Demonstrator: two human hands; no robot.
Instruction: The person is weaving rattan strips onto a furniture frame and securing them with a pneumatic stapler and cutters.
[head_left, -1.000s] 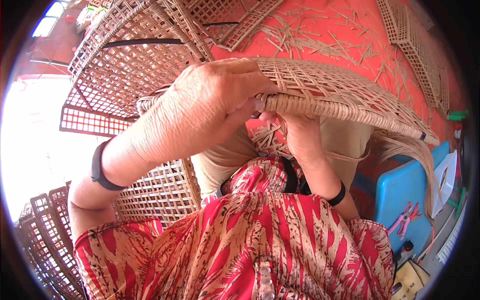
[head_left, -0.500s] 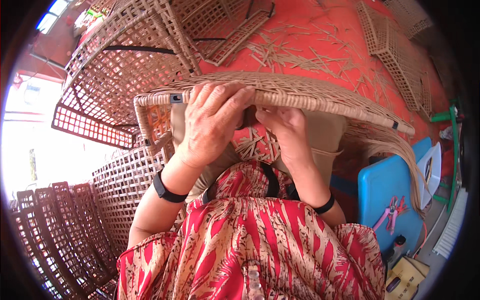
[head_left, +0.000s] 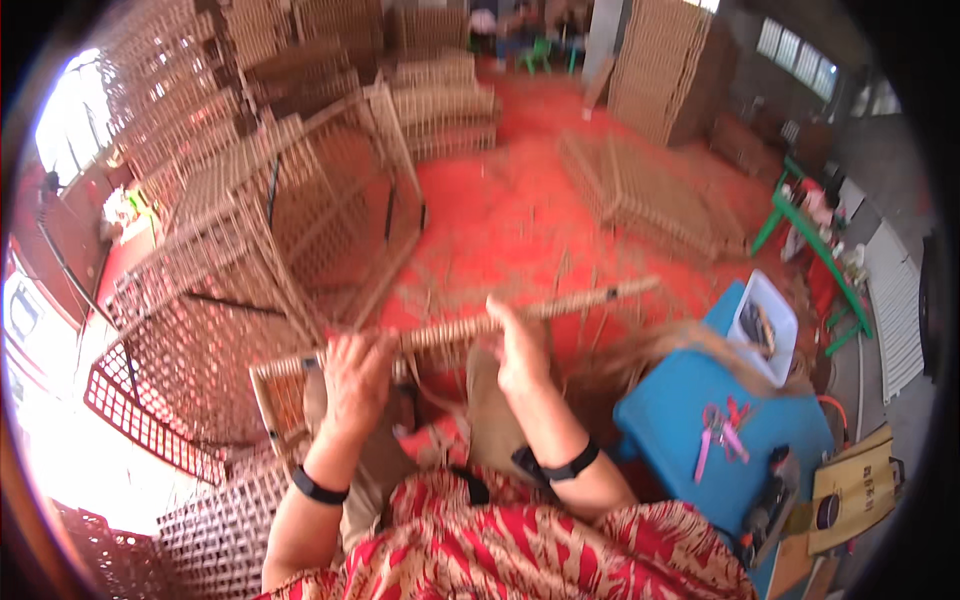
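Note:
A woven wicker panel with a strand-wrapped edge lies across my lap, seen nearly edge-on. My left hand is closed over this edge near its left end, fingers on top. Farther right, my right hand holds the same edge, its thumb raised along the top and its other fingers partly hidden. Between the hands, a loose wicker strand hangs below the edge. A side piece of the panel's frame runs down toward me at the left end.
Large open-weave wicker frames stand at the left, with stacked panels behind. Another wicker piece lies on the red floor. At right, a blue table bears pink-handled pliers, a white bin and long loose strands.
The view has tilted up, showing more of the room. The panel now appears flatter and lower. My right hand has moved from under the edge to the right, thumb over it.

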